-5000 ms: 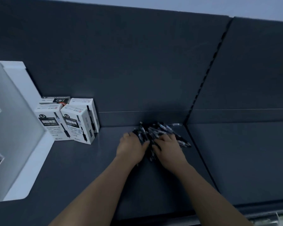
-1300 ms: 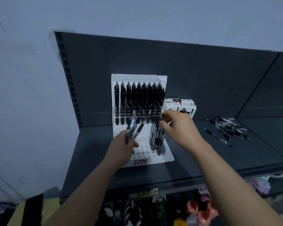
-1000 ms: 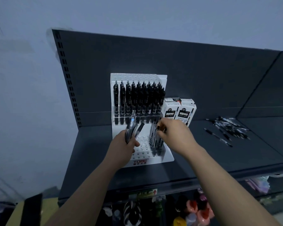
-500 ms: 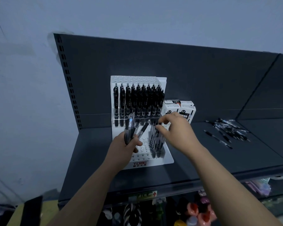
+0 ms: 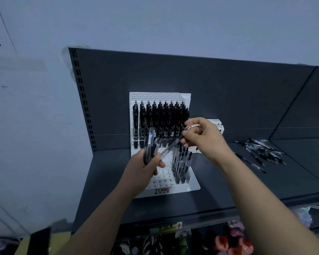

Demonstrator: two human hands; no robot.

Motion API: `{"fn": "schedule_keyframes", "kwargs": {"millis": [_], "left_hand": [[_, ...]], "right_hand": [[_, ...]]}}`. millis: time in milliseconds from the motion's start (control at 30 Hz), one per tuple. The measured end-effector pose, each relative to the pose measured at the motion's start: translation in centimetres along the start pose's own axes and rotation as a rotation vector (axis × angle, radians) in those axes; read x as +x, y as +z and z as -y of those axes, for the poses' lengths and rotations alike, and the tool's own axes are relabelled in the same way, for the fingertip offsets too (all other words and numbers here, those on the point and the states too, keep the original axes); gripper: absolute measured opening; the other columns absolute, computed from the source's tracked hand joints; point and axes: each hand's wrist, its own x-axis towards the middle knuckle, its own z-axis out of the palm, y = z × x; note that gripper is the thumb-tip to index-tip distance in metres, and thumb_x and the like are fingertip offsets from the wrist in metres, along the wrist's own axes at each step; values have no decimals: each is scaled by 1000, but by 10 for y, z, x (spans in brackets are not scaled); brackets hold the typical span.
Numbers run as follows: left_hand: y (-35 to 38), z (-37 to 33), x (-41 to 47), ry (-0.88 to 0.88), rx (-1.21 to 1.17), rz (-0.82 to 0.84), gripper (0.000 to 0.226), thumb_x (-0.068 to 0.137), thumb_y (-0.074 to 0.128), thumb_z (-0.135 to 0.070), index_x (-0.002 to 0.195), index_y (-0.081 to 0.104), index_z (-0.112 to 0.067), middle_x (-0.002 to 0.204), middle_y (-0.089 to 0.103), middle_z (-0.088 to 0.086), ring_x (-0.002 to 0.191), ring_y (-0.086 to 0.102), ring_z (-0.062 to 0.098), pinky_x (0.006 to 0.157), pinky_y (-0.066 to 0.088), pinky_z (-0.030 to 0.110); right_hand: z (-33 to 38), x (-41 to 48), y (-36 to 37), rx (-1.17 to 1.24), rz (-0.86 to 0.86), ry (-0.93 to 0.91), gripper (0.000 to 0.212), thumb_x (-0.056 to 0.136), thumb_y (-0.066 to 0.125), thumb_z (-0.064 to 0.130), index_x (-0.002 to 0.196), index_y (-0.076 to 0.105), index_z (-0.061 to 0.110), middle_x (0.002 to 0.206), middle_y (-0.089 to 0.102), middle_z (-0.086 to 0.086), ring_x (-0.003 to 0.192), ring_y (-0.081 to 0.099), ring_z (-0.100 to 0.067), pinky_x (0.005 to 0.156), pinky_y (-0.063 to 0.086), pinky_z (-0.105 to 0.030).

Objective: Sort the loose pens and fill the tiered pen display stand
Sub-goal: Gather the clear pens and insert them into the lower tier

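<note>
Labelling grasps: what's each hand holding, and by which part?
Left hand grips a bundle of clear-barrelled black-capped pens around their lower barrels. Right hand pinches one slanted clear plastic pen by its upper end.

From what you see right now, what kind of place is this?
Probably a stationery shop: a dark metal shelf with a slotted upright, a branded pen display stand partly filled, and a label on the shelf edge with goods below.

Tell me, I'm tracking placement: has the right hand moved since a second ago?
Yes. Right hand rose against the stand, from lower tier to upper row.
</note>
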Motion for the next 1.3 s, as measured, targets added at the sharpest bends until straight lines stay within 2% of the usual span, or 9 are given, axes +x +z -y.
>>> {"fn": "schedule_keyframes", "kwargs": {"millis": [133,267,467,600,733,800,900,1133,1300], "left_hand": [[-14,-9,6,15,35,-53,27,96,52,-29,76,60,-13,65,54,21,52,43,19,53,40,34],[-28,-23,12,105,56,-62,26,94,54,-30,73,59,-16,66,56,23,52,45,21,52,42,38],[-34,-35,7,114,-95,-116,28,99,48,-23,88,56,1,56,51,0,50,39,19,44,36,24],[-32,-22,4,17,-76,-88,27,100,44,-23,81,50,-5,59,45,9,52,37,20,50,36,34],[-24,-9,4,-58,21,-73,19,99,44,-23,89,56,-11,68,56,-3,55,48,16,48,41,24],[-20,-5,4,-51,63,-74,21,99,46,-26,86,56,-14,64,56,1,55,50,14,50,42,24],[-17,0,5,-65,73,-88,22,99,47,-28,84,56,-14,61,55,2,54,50,13,53,43,26],[-13,11,5,-88,79,-89,20,98,49,-22,90,54,-5,70,57,5,59,55,13,57,49,28],[-14,20,6,-111,151,-105,25,98,49,-24,94,52,0,73,57,13,57,54,14,47,44,16]], "right_hand": [[2,1,2,-746,-26,-337,23,85,72,24,107,71,29,106,60,13,85,56,-2,82,45,-23],[12,-2,27,-893,237,-515,22,85,71,28,107,74,29,105,68,13,91,62,-8,84,53,-31],[26,2,27,-825,149,-563,18,89,66,20,106,71,23,91,69,6,80,62,-15,77,52,-34],[25,0,17,-657,23,-467,12,95,55,16,104,59,23,86,68,7,73,61,-17,68,49,-29],[18,2,14,-456,-40,-319,14,97,48,22,94,58,13,85,70,-2,78,66,-23,72,53,-39],[12,3,13,-569,-28,-284,24,98,48,26,88,57,6,81,67,-10,75,63,-28,70,52,-42],[-1,4,13,-683,10,-293,7,94,53,17,97,58,14,78,62,-1,66,56,-17,62,46,-32],[-16,13,20,-912,57,-262,15,93,59,21,107,55,24,92,69,1,83,63,-21,74,53,-38],[-26,17,23,-1002,87,-246,16,97,48,22,100,62,13,83,67,-5,73,60,-25,66,52,-37]]}}
